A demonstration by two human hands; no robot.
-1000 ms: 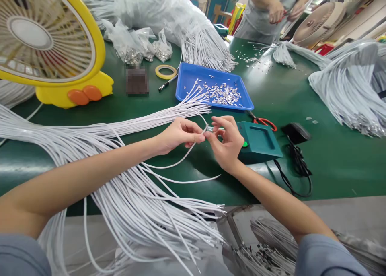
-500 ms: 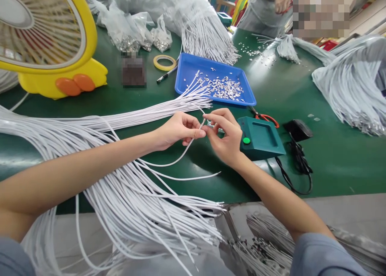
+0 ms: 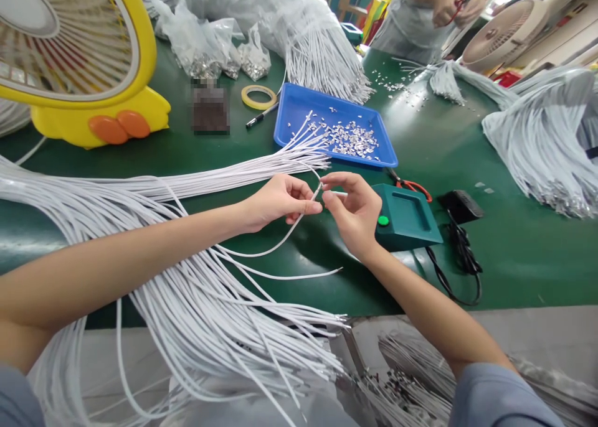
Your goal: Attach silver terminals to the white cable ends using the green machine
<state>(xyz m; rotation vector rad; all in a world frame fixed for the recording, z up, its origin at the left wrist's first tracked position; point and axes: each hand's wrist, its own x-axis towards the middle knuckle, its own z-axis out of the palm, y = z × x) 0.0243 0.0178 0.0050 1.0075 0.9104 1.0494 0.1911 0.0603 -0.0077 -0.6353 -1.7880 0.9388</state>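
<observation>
left hand point(image 3: 275, 206) pinching 1 white cable point(image 3: 294, 228); right hand point(image 3: 357, 215), fingertips apart, beside green box point(image 3: 411, 214); blue tray point(image 3: 290, 119), yellow fan point(image 3: 147, 41) beyond.

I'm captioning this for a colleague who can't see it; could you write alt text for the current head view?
A person's left hand pinches a white cable over a green table, the right hand close to its upper end. Nearby are bundled white cables, a blue tray of small shiny pieces, a green device and a yellow fan.

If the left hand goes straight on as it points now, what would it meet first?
The left hand would probably meet the right hand, directly ahead in this view, though depth is unclear.
</observation>
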